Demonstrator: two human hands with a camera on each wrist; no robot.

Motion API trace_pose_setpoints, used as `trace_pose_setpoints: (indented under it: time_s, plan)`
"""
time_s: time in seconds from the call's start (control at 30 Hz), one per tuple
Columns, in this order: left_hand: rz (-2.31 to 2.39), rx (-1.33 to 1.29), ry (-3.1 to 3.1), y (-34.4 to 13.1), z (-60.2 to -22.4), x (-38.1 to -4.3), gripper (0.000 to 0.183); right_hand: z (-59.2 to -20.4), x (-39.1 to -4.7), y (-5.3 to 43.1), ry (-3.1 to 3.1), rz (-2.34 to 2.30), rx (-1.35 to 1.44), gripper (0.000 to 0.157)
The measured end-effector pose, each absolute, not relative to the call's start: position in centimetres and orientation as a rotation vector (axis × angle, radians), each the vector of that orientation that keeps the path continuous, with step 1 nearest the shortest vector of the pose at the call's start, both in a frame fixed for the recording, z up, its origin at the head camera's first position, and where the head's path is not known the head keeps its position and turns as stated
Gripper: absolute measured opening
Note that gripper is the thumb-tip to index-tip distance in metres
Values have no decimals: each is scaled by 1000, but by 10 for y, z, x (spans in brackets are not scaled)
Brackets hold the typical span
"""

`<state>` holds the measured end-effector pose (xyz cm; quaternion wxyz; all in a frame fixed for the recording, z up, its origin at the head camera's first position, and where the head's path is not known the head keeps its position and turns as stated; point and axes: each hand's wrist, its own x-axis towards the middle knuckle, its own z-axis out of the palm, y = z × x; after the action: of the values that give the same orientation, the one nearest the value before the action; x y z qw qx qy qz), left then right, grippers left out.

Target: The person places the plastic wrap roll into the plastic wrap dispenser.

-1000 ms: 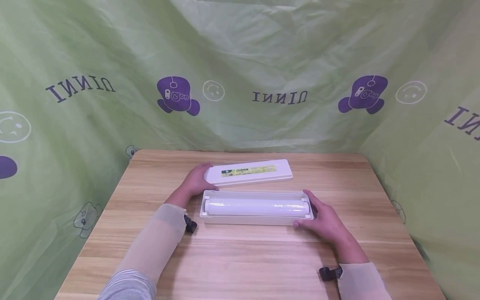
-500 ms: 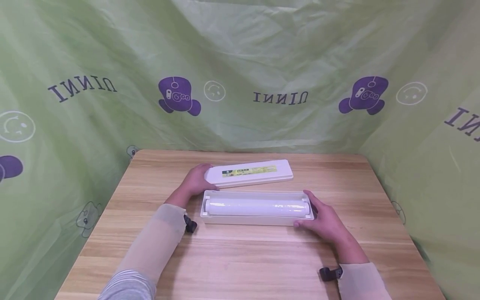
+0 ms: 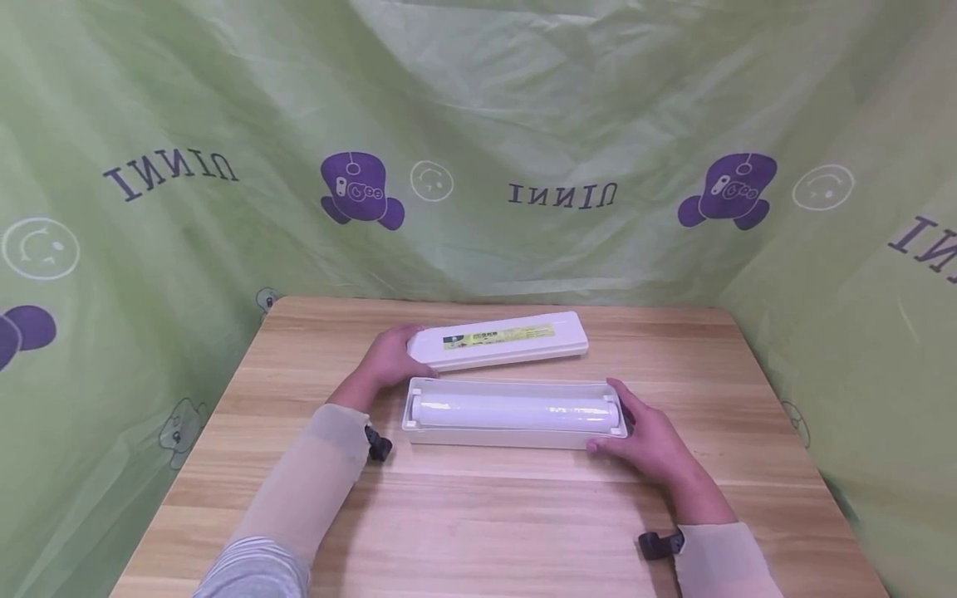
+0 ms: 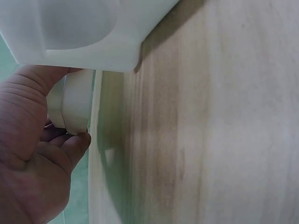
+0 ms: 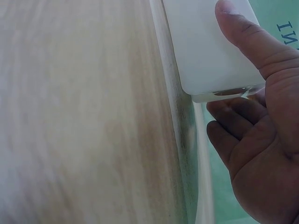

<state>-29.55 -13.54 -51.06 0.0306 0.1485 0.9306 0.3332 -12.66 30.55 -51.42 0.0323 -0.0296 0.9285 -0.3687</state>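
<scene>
A long white lid (image 3: 497,354) with a yellow-green label lies at the back of the table, a slight gap showing under its right part. My left hand (image 3: 390,359) grips the lid's left end, thumb in front and fingers behind. In front of the lid stands an open white box (image 3: 493,437) with a roll of cling film (image 3: 516,411) inside. Its right end is held by my right hand (image 3: 649,438), thumb on the front wall and fingers at the back corner. The right wrist view shows that thumb (image 5: 243,37) flat on the box wall.
The wooden table (image 3: 478,515) reaches back to a green printed curtain (image 3: 478,257), which also hangs at both sides. A small black camera mount (image 3: 380,445) sits at the left wrist and a second black mount (image 3: 658,546) at the right.
The lid has risen slightly and shifted a little to the right in my left hand. The box has moved very slightly; my right hand keeps the same hold.
</scene>
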Motion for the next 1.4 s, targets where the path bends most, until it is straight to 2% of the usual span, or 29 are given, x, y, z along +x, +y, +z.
trace_pose_setpoints:
  time_s: [0.93, 1.23, 1.4]
  plan:
    - [1077, 458, 2865, -135, -495, -292, 93, -510, -126, 307, 2854, -1058, -104, 124]
    - [1108, 437, 2842, -135, -489, -288, 93, -503, -127, 307, 2892, -1017, -171, 116]
    - [1121, 401, 2825, -135, -486, -285, 99, -498, -132, 307, 2907, -1027, -203, 110]
